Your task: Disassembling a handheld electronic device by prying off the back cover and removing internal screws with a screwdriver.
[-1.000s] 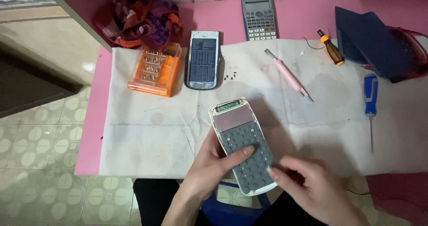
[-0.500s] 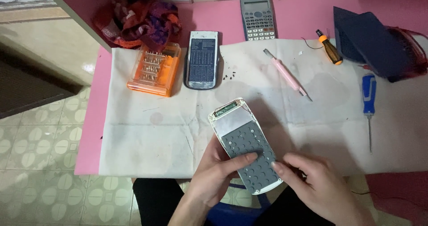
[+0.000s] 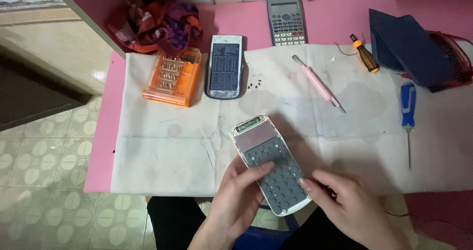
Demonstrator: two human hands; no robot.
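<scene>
Currently held at the near edge of the counter, over the white cloth: opened calculator shell, grey keypad membrane facing up, tilted diagonally; left hand closed around its left edge, thumb pressed on the membrane; right hand curled, fingertips touching its lower right edge, grip there not discernible; pink tool and blue screwdriver well apart, farther back.

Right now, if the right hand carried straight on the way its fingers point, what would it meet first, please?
The right hand points up-left; its fingertips already sit at the opened calculator half, so that grey pad comes first. Whether they touch it is unclear.
</scene>
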